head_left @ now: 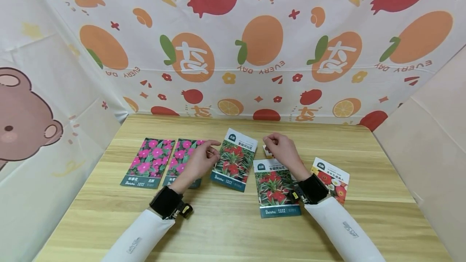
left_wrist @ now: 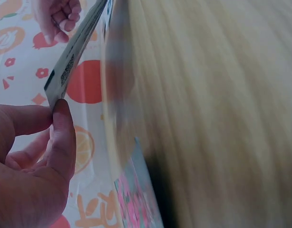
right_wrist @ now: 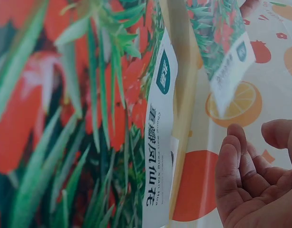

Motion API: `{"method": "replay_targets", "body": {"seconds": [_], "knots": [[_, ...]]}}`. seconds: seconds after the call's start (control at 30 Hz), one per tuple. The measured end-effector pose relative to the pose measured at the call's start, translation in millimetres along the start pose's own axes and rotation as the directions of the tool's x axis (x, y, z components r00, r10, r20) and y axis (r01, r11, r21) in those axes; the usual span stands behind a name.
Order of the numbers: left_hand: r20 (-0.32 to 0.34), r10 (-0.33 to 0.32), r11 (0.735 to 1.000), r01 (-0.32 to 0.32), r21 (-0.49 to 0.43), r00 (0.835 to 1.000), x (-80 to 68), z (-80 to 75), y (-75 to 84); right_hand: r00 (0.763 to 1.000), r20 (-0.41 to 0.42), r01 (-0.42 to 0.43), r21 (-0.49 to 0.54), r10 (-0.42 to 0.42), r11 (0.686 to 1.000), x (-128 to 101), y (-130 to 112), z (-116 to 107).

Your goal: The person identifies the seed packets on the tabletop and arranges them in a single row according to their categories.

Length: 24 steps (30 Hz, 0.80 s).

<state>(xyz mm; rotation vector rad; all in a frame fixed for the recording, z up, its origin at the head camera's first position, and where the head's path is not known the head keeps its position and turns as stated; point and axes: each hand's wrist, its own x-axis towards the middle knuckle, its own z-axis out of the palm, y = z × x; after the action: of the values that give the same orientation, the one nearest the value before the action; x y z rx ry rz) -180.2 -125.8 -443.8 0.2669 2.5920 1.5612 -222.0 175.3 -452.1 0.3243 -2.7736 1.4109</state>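
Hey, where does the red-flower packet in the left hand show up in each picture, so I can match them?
Head: the held packet is just below centre, right of the left hand.
Left wrist: the held packet is upper left, nearly edge-on, pinched at its lower end.
Right wrist: the held packet is upper right, tilted, beyond the nearer packet.
Shared landmark: the fruit-print cloth, visible in all three.

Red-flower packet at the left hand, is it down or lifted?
Lifted: left wrist view shows the left hand pinching the packet above the table.
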Motion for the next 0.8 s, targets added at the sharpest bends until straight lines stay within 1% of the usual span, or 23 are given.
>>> {"method": "replay_targets", "body": {"seconds": [0.03,0.1,0.13,0.27,0.33,0.37,0.47,0.57,0.6,0.67,0.73,0.8], "knots": [[-0.004,-0.002,1.0,0.002,0.001,1.0,-0.9,-1.0,-0.9,1.0,0.0,0.006,0.009,-0.006,1.0,1.1,4.5,0.8],[-0.01,-0.005,1.0,0.005,0.008,1.0,-2.4,-2.4,-2.4,1.0,0.005,0.013,-0.033,-0.013,0.999,6.1,20.5,4.8],[-0.012,-0.005,1.0,0.005,0.015,1.0,-3.0,-2.8,-3.1,1.0,0.012,0.027,-0.028,-0.027,0.999,5.5,22.4,5.2],[-0.024,0.003,0.997,-0.001,0.078,1.0,-5.2,-3.0,-5.2,1.0,0.003,0.022,-0.101,-0.022,0.995,17.5,53.8,16.1],[-0.031,0.016,0.993,-0.012,0.115,0.999,-6.1,-3.0,-6.1,1.0,-0.001,0.011,-0.095,-0.011,0.995,19.2,57.3,17.3],[-0.031,0.02,0.991,-0.016,0.132,0.999,-6.8,-3.0,-6.2,1.0,-0.01,0.001,-0.114,-0.002,0.994,23.4,64.9,20.0],[-0.016,0.036,0.976,-0.032,0.217,0.999,-8.9,-3.0,-5.6,1.0,-0.008,-0.013,-0.061,0.012,0.998,15.6,42.5,12.8],[0.007,0.071,0.935,-0.069,0.347,0.997,-10.1,-1.0,-3.1,1.0,-0.002,-0.02,-0.02,0.02,1.0,4.5,15.5,4.5],[0.016,0.088,0.915,-0.087,0.393,0.996,-10.2,0.2,-2.0,1.0,0.002,-0.025,-0.007,0.025,1.0,0.4,6.0,1.7],[0.041,0.134,0.871,-0.137,0.471,0.99,-9.4,3.6,0.3,0.999,0.01,-0.035,-0.014,0.035,0.999,-3.8,-2.9,-0.8],[0.094,0.177,0.834,-0.2,0.515,0.98,-8.7,7.6,2.6,0.999,0.024,-0.04,-0.02,0.04,0.999,-6.2,-8.0,-2.5],[0.163,0.223,0.791,-0.276,0.546,0.961,-7.6,11.8,4.8,0.998,0.034,-0.047,-0.017,0.047,0.999,-8.0,-12.7,-4.0]]}}
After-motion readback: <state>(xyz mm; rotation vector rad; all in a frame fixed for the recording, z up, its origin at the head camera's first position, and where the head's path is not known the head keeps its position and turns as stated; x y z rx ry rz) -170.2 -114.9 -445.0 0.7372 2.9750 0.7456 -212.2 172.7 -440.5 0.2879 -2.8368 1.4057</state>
